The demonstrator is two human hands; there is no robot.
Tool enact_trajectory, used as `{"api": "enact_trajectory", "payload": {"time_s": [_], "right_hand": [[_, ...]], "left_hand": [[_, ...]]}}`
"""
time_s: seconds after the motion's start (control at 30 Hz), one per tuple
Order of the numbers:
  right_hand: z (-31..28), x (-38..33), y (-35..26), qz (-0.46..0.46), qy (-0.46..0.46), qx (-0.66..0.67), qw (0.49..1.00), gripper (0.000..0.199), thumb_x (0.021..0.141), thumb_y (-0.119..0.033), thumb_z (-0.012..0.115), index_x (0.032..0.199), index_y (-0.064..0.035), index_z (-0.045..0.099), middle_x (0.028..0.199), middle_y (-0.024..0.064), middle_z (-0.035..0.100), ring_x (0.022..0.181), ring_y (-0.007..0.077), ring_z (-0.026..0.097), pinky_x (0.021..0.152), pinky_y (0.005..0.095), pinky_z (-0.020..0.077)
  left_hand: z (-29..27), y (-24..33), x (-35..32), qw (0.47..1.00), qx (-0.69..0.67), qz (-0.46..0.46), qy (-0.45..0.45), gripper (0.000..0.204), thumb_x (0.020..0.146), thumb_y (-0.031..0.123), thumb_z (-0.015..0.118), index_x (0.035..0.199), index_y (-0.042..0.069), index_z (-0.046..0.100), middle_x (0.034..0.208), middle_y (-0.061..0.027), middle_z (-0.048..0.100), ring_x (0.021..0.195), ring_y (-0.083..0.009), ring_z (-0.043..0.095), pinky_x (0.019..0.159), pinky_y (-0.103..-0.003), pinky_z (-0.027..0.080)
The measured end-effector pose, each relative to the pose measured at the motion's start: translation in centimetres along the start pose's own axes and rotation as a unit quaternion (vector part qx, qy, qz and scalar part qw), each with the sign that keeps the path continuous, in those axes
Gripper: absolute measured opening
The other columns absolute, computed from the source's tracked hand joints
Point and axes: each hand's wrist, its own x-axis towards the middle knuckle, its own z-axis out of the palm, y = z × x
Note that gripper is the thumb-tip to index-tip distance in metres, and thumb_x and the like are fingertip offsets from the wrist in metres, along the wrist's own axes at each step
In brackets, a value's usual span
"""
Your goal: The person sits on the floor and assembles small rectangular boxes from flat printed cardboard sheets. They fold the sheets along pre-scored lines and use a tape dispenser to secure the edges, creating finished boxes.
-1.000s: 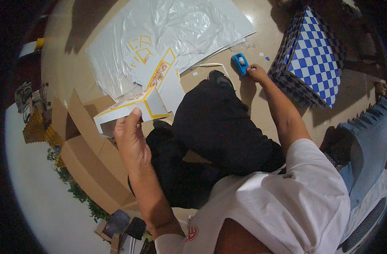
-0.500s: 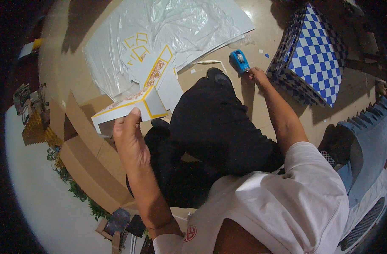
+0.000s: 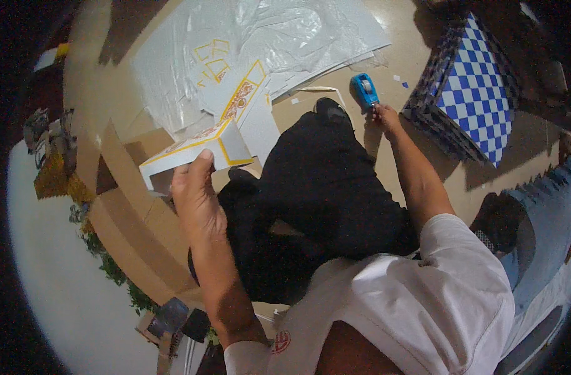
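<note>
My left hand grips a folded white cardboard box with yellow edges and a reddish print, the thumb pressed on its near side. One end of that box shows open, facing me. At the front of a blue tape dispenser on the floor, my right hand has its fingers pinched together at the cutting end. Whether a strip of tape lies between them is too small to make out. Past the box lie flat printed white card pieces with yellow outlines.
White sheets under clear plastic spread across the far floor. Stacked blue-and-white checkered card stands at the far right. A large open brown carton is at my left. My black-trousered legs fill the middle. Blue cloth hangs at the right.
The whole view has shifted slightly, so things sit a little farther right and lower. My left hand still holds the box, and my right hand remains at the tape dispenser.
</note>
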Motion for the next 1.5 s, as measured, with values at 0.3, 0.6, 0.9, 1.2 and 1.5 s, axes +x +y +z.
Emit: {"api": "enact_trajectory", "payload": {"time_s": [0.3,0.6,0.9,1.2,1.5], "right_hand": [[-0.6,0.8,4.9,-0.015,0.014,-0.282,0.959,0.019,0.089,-0.024,0.057,0.089,-0.0057,0.061,0.073,0.0054,0.06,0.063,0.0171,0.056,0.059,0.0316,0.0464],[20.8,-19.0,-19.4,-0.293,-0.33,-0.162,0.883,0.024,0.091,-0.012,0.059,0.113,-0.0061,0.052,0.091,0.0002,0.054,0.077,0.0065,0.048,0.068,0.0212,0.0415],[28.7,-32.3,-23.5,-0.425,-0.464,-0.25,0.736,0.037,0.091,-0.008,0.059,0.126,-0.0049,0.048,0.091,0.0014,0.051,0.088,0.0096,0.051,0.082,0.0242,0.0424],[30.0,-34.3,-24.5,-0.402,-0.531,-0.346,0.661,0.046,0.09,-0.002,0.057,0.133,-0.0094,0.044,0.086,0.0028,0.052,0.081,0.01,0.051,0.074,0.0245,0.0438],[29.9,-35.7,-24.1,-0.318,-0.536,-0.298,0.723,0.045,0.092,-0.012,0.059,0.134,-0.0076,0.042,0.087,0.002,0.053,0.083,0.0088,0.051,0.075,0.0231,0.0441]], "left_hand": [[-0.6,0.2,0.9,1.0,-0.015,0.009,-0.006,0.027,0.085,0.008,0.066,0.108,-0.005,0.061,0.102,-0.0086,0.065,0.089,-0.0124,0.06,0.082,-0.025,0.045],[-0.4,1.4,-1.1,0.994,0.025,0.101,-0.02,0.022,0.084,0.009,0.064,0.102,-0.004,0.066,0.086,-0.0046,0.067,0.072,-0.0068,0.059,0.066,-0.023,0.048],[-2.2,3.0,-2.8,0.982,0.073,0.176,-0.005,0.026,0.08,0.012,0.064,0.099,-0.005,0.066,0.077,-0.0032,0.066,0.065,-0.0066,0.056,0.062,-0.025,0.047],[-5.7,3.6,-3.4,0.983,-0.036,0.095,-0.154,0.026,0.08,0.009,0.062,0.103,-0.003,0.066,0.09,-0.006,0.067,0.079,-0.0117,0.06,0.073,-0.027,0.048],[-5.9,4.2,-4.0,0.978,-0.04,0.113,-0.17,0.02,0.077,0.011,0.063,0.091,-0.002,0.068,0.077,-0.0043,0.066,0.065,-0.0084,0.057,0.058,-0.025,0.046]]}}
